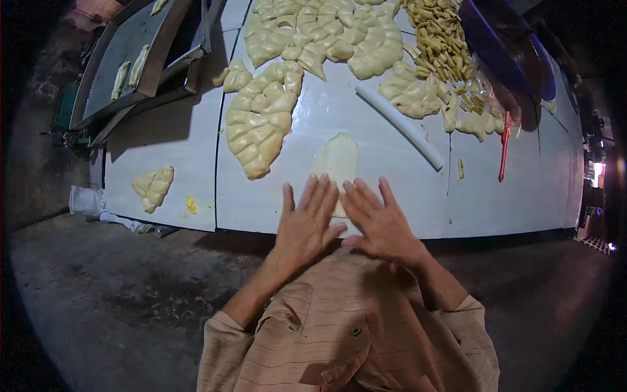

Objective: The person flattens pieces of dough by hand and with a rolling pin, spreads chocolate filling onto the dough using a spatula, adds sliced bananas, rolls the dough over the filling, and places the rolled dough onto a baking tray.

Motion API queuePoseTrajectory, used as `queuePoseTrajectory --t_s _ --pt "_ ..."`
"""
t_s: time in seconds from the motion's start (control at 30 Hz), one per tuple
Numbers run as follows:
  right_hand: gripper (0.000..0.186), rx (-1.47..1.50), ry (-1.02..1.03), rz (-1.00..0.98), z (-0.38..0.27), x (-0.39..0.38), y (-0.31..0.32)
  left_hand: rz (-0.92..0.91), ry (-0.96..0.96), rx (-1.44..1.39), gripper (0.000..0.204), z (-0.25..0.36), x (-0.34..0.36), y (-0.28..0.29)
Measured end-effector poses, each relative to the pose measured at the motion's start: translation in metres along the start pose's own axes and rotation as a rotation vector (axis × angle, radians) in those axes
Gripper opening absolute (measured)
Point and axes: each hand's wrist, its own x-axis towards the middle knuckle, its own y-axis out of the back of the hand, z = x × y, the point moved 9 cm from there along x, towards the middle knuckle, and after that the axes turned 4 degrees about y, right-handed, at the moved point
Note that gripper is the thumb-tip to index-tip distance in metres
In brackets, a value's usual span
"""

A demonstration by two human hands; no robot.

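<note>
Both of my hands lie flat, fingers outstretched and grasping nothing, on the near end of a thin pale dough sheet (337, 160) at the front edge of the white worktable (170, 140). My left hand (305, 225) and right hand (379, 222) sit side by side, almost touching. Beyond them, scored dough slabs (261, 117) cover the table, a white rolling pin (400, 125) lies just right, a red tool (505, 147) farther off.

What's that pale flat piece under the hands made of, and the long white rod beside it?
The flat piece looks like soft raw dough: pale yellow, matte, irregular rounded edges. The white rod seems smooth plastic pipe or a rolling pin; its exact material is unclear.
</note>
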Motion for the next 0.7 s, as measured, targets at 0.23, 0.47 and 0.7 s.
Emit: queuePoseTrajectory --t_s 0.23,0.47,0.7 --pt "0.077 -0.076 -0.030 -0.067 -0.003 -0.009 -0.005 0.036 0.105 -0.031 0.084 0.002 -0.040 0.004" --pt "0.028 0.302 -0.091 0.316 0.006 0.059 0.045 0.058 0.028 -0.228 0.079 -0.015 -0.048 0.026" --pt "0.025 0.532 0.138 0.207 -0.085 0.222 0.020 0.595 0.447 -0.293 0.053 -0.167 -0.100 0.111"
